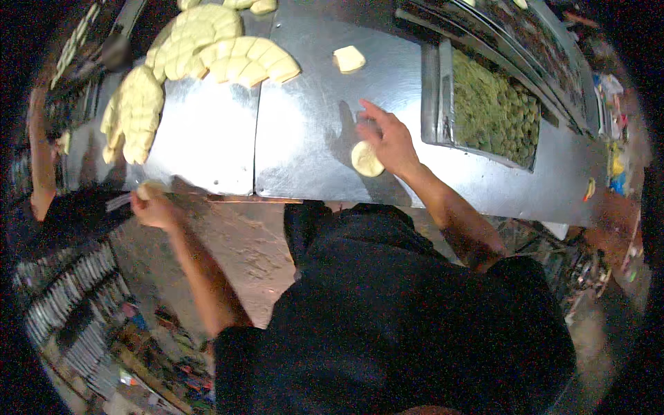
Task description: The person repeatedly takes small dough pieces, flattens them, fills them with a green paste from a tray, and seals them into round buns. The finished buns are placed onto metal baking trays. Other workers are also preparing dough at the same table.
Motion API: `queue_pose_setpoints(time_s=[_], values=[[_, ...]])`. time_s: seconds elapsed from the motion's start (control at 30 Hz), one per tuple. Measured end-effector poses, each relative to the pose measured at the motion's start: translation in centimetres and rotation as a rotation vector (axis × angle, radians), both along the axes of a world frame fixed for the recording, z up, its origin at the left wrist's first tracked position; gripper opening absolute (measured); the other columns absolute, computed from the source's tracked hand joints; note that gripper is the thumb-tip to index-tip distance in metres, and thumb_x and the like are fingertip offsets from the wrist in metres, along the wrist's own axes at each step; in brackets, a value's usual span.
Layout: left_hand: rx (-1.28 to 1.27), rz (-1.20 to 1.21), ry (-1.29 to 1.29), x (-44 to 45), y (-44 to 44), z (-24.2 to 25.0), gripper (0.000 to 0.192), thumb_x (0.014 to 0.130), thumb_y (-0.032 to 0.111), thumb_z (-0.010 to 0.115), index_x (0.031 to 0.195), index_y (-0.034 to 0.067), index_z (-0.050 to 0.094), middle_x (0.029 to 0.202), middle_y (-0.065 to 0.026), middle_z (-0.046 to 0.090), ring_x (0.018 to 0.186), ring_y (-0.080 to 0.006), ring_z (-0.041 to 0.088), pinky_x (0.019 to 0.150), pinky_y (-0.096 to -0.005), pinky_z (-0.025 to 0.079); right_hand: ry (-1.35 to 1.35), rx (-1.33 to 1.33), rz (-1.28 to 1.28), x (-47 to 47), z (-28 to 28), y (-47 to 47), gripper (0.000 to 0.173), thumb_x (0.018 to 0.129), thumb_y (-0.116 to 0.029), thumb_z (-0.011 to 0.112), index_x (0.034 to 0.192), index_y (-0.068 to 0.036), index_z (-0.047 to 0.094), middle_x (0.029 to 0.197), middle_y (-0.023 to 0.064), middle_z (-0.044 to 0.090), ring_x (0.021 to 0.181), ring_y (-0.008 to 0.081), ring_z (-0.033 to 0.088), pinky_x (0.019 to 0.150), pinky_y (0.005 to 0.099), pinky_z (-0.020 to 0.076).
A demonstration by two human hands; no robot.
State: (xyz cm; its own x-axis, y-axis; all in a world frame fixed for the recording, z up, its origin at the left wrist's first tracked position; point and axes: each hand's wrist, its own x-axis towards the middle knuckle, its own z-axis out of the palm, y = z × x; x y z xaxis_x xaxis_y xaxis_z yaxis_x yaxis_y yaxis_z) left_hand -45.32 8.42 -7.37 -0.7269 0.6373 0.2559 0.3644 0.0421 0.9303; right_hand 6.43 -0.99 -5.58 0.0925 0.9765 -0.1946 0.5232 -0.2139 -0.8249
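Note:
My left hand (158, 211) is at the table's front edge on the left, with its fingers closed around a pale piece of dough (149, 190). Over the middle of the metal tabletop (311, 124), my right hand (391, 142) has its fingers spread and slightly blurred. A round, flattened dough disc (366, 160) lies partly under that hand; I cannot tell whether they touch. Farther back is a single squarish dough piece (349, 59). Cut dough pieces stand in curved rows (244, 59) at the back left, and another cluster of dough (136, 111) lies nearer the left hand.
On the right, a metal tray (438, 93) holds a greenish mass (480, 88) and many small balls (519, 124). Dark rails (519, 46) run behind it. Another person's arm (42, 150) shows at far left. A slatted rack (72, 285) stands at lower left.

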Motion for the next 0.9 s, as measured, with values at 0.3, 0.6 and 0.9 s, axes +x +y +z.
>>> queue_pose_setpoints(time_s=[0.3, 0.6, 0.9], values=[[-0.386, -0.899, 0.634, 35.1, -5.0, -0.7, 0.054, 0.087, 0.030, 0.074, 0.133, 0.007, 0.057, 0.128, -0.0184, 0.054, 0.119, -0.0367, 0.049, 0.100, -0.0462, 0.041, -0.128, 0.032, 0.391, 3.5, -0.5, -4.4, 0.045, 0.078, -0.018, 0.077, 0.118, -0.009, 0.060, 0.105, 0.0155, 0.061, 0.100, 0.0317, 0.061, 0.084, 0.0433, 0.0498], [-0.167, -0.893, 0.916, 36.2, -7.6, -1.8, 0.040, 0.088, 0.016, 0.062, 0.126, 0.004, 0.058, 0.125, -0.0174, 0.057, 0.118, -0.0365, 0.051, 0.103, -0.0495, 0.035, -0.167, 0.673, -0.237, 25.2, 16.2, 3.3, 0.041, 0.086, -0.007, 0.069, 0.127, -0.009, 0.062, 0.114, 0.0099, 0.069, 0.098, 0.0221, 0.068, 0.086, 0.0355, 0.0542], [-0.155, -0.856, 0.837, 36.4, -8.3, -0.9, 0.063, 0.081, 0.017, 0.061, 0.142, 0.008, 0.049, 0.120, -0.0185, 0.055, 0.113, -0.0375, 0.050, 0.100, -0.0501, 0.036, -0.743, 0.416, -0.426, 30.3, 15.9, 14.5, 0.045, 0.095, -0.046, 0.057, 0.098, -0.006, 0.077, 0.113, 0.0125, 0.070, 0.093, 0.0294, 0.069, 0.095, 0.0538, 0.0462]])
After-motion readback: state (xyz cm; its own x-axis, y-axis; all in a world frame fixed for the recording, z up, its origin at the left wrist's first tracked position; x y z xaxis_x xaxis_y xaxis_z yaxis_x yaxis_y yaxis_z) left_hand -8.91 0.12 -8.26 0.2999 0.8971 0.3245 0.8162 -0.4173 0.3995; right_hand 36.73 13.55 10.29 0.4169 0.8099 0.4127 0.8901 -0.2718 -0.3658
